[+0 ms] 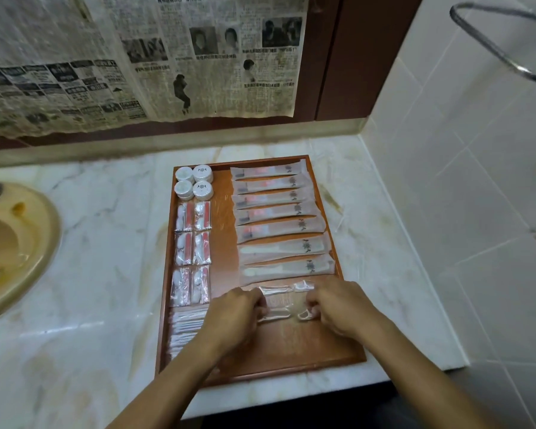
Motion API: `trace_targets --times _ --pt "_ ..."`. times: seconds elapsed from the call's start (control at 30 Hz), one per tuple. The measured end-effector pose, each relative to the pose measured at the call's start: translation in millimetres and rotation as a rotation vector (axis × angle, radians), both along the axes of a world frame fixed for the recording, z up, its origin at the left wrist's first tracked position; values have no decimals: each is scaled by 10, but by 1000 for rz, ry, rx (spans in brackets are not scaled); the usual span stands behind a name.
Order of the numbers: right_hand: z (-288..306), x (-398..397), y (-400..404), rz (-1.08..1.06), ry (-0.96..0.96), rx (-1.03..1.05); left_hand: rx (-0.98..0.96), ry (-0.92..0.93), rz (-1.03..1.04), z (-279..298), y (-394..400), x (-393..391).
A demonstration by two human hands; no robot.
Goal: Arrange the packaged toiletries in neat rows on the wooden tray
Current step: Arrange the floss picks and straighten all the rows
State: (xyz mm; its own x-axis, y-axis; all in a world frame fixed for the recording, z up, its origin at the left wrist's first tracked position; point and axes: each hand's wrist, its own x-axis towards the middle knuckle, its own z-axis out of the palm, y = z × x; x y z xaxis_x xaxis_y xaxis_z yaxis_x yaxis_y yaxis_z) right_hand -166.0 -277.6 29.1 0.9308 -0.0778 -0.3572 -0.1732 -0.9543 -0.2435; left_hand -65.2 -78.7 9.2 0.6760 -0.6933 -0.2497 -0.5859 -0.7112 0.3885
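1. Left of the wooden tray (291, 360), a beige sink (19, 243) is set into the veined marble counter (106, 243).
2. On the tray's left side: round white tubs (194, 182), crinkly sachets (192, 252), thin white sticks (188, 326).
3. The left hand (239, 314) pinches the clear floss-pick packets (279, 305) near the tray's middle front.
4. The right hand (338, 308) pinches their other end; I'd keep the slippery film flat and parallel to the long frosted sleeves (279, 218) just behind them.
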Motion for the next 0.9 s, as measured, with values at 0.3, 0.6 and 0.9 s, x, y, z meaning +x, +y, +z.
trace_targets --times 0.3,0.6,0.9 --pt "-187 -70 89 1 -94 -193 29 -330 -163 -212 40 -227" --pt "-401 -300 77 -19 -274 -140 -53 -412 -288 -259 38 -348" --pt "-567 -310 99 -95 -400 -46 -10 -380 -268 -353 -19 -365"
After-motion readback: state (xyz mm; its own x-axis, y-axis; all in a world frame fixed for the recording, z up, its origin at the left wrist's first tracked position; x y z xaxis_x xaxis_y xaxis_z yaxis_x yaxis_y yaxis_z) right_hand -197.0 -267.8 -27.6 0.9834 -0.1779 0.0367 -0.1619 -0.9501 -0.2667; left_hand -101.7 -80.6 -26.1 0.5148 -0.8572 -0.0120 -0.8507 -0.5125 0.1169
